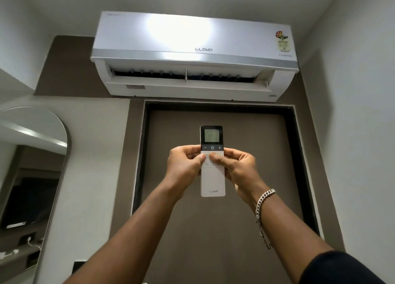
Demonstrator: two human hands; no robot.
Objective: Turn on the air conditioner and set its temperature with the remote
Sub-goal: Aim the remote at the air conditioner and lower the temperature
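Note:
A white wall-mounted air conditioner (pixel 193 55) hangs high on the wall above a door, its lower flap open so the dark vent shows. I hold a slim white remote (pixel 212 181) upright in front of me, its black top bearing a lit display that reads about 24. My left hand (pixel 184 166) grips the remote's left edge, thumb on the white button area. My right hand (pixel 237 168) grips the right edge, its thumb resting just below the row of minus, power and plus buttons. A silver chain bracelet hangs on the right wrist.
A brown door (pixel 245 134) in a dark frame stands straight ahead under the unit. An arched mirror (pixel 32 155) hangs on the left wall, above a shelf with cables. White walls close in on both sides.

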